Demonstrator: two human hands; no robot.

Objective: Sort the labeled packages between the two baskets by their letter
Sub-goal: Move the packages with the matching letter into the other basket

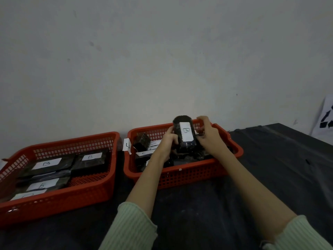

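Two red mesh baskets stand on a dark table. The left basket (93, 188) holds several black packages with white labels reading B (47, 163). The right basket (189, 175) holds several black packages, some with labels that look like C (146, 152). Above the right basket both hands hold up one black package (185, 141) whose white label reads B. My left hand (170, 139) grips its left side, and my right hand (209, 134) grips its right side.
A white paper tag marked C (127, 145) hangs on the right basket's left wall. A plain wall rises right behind the baskets. A white bag with black marks (324, 121) stands at the far right. Dark tabletop (279, 168) lies to the right of the baskets.
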